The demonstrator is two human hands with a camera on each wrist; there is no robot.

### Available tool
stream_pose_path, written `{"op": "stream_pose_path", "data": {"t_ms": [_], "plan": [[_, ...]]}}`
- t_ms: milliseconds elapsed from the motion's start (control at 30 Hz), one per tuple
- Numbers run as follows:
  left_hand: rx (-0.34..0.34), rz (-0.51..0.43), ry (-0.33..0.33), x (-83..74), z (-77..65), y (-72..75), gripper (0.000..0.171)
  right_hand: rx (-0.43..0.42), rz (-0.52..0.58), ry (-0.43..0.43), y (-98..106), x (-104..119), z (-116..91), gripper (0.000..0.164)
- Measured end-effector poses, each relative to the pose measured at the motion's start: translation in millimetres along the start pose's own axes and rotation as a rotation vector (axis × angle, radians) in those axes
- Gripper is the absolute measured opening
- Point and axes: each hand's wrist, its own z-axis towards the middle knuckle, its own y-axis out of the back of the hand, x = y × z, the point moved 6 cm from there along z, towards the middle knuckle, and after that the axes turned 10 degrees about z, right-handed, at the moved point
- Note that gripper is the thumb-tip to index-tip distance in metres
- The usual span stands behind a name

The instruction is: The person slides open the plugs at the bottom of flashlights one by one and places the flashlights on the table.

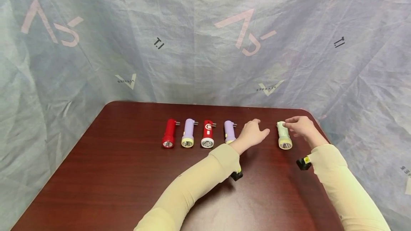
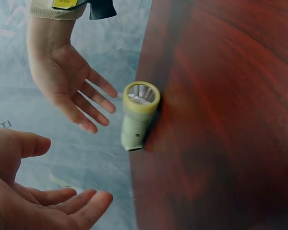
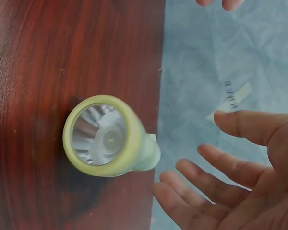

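At the right side of the table, a pale green flashlight [image 1: 283,133] with a yellow head lies with its lens toward me. My right hand [image 1: 302,127] is right beside it, its fingertips overlapping the flashlight's back end in the head view. The right wrist view shows those fingers loosely spread, with a gap to the flashlight [image 3: 143,151]. Over the table, left of the green flashlight, my left hand [image 1: 252,134] holds nothing, thumb and fingers apart. A purple flashlight [image 1: 229,129] lies beneath the left wrist, its yellow head partly hidden.
Left of the hands, a red flashlight with a white head [image 1: 208,133], another purple flashlight [image 1: 188,131] and a plain red flashlight [image 1: 169,131] lie in a row, plug prongs sticking out rightward. The dark red table [image 1: 106,174] meets a grey printed cloth [image 1: 179,63] behind.
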Motion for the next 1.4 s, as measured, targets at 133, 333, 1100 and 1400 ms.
{"op": "stream_pose_path", "data": {"t_ms": [133, 333, 1100, 1400], "plan": [[0.017, -0.044, -0.003, 1.2, 4.5, -13.1, 0.053, -0.026, -0.007, -0.004, 2, -8, 4, 0.054], [0.011, -0.09, 0.013, 5.4, 8.8, -34.0, 0.05, -0.05, 0.002, -0.039, -1, -28, 16, 0.052], [0.167, -0.838, 0.254, 12.7, 3.7, -97.6, 0.047, 0.053, 0.134, -0.136, -24, -55, 23, 0.065], [0.169, -0.912, 0.265, 11.5, 1.2, -102.1, 0.046, 0.091, 0.181, -0.177, -31, -54, 21, 0.072]]}}
